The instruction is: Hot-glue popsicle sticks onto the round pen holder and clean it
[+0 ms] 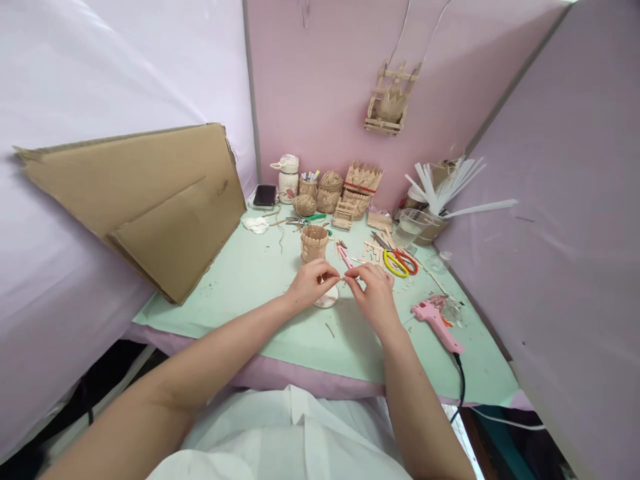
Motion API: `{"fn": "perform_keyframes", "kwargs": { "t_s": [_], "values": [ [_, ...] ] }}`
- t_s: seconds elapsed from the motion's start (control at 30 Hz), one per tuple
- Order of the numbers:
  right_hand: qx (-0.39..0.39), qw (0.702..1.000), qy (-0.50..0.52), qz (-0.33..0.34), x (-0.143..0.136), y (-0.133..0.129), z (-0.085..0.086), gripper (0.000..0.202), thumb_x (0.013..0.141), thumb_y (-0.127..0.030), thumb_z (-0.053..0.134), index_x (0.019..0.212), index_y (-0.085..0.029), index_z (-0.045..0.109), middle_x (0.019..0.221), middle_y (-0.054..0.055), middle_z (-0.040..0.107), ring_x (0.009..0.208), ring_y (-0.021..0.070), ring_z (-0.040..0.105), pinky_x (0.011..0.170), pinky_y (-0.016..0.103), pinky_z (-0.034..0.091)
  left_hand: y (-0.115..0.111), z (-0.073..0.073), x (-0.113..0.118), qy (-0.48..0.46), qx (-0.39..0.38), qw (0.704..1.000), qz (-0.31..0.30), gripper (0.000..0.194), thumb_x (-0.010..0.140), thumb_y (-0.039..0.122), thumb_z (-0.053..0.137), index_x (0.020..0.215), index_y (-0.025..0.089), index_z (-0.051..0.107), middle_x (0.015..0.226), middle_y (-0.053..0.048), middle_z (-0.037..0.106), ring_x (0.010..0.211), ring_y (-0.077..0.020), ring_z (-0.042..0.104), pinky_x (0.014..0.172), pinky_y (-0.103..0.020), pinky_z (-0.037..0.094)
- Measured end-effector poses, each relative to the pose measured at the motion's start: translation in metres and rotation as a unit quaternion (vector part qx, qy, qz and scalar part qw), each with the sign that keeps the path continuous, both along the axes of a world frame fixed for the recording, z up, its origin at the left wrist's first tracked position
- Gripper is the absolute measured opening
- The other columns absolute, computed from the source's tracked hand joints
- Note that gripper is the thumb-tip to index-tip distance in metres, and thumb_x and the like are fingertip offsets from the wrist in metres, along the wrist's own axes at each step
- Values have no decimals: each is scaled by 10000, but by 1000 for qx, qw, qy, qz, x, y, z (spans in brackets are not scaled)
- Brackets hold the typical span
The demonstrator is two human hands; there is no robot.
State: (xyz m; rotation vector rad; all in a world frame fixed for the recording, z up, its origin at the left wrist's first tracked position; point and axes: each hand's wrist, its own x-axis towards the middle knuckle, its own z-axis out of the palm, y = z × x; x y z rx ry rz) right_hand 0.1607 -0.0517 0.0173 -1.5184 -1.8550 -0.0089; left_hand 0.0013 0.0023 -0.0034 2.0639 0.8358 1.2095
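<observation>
My left hand (314, 284) and my right hand (373, 290) meet fingertip to fingertip over the table. Both are closed in a pinch on a small pale piece (342, 279), mostly hidden by the fingers and too small to identify. Below them lies a round white disc (327, 297), partly covered by my left hand. Just behind my left hand stands a cup (314, 243) made of wooden craft sticks. A pink pen-like tool (345, 257) lies beyond the fingertips.
A pink glue gun (440, 325) with a black cord lies at right. Yellow scissors (395, 264), red scissors (407, 261) and loose sticks are behind my right hand. Cardboard (165, 220) leans at left. Twine balls, a white bottle (289, 180) and a tub of white glue sticks (437, 217) line the back.
</observation>
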Motion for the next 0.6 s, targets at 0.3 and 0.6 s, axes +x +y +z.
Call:
{"fn": "perform_keyframes", "kwargs": {
  "t_s": [0.3, 0.6],
  "values": [
    [-71, 993, 96, 19, 2, 7, -7, 137, 835, -298, 498, 761, -213, 576, 829, 34, 632, 847, 199, 543, 780, 338, 347, 3, -3, 3, 5, -92, 996, 11, 126, 751, 271, 598, 734, 159, 653, 755, -23, 637, 688, -116, 557, 633, -231, 449],
    [-146, 969, 196, 29, 0, 11, -12, 201, 807, -347, 471, 749, -192, 584, 783, 42, 632, 721, 179, 533, 687, 302, 387, 4, -9, 5, 1, -211, 977, 14, 194, 716, 317, 608, 768, 137, 657, 748, -34, 677, 668, -134, 593, 622, -244, 459]
  ]
}}
